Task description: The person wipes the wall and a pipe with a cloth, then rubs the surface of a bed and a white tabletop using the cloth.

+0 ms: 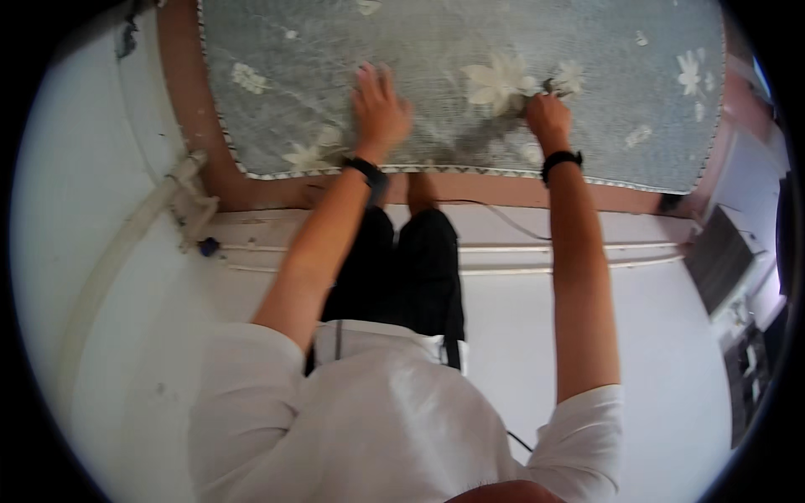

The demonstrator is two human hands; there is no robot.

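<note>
A grey rug point(427, 75) with pale flower patterns and a stitched, patterned border lies spread on the reddish-brown floor. My left hand point(380, 113) is over its left-centre part, fingers apart, palm down and slightly blurred, holding nothing. To the right, my right hand point(549, 116) is closed beside the pale flowers, with a small bit of dark material point(553, 87) showing at its fingers. Whether that is bunched rug or a separate thing, I cannot tell. A darker patch of the rug stretches from this hand down to the left.
White pipes point(182, 182) run along the left wall, and thin pipes point(629, 250) cross the white wall behind me. A thin cable point(503, 217) crosses near my legs. At the right stands a dark grey box-like piece point(723, 258). My bare feet are by the rug's near edge.
</note>
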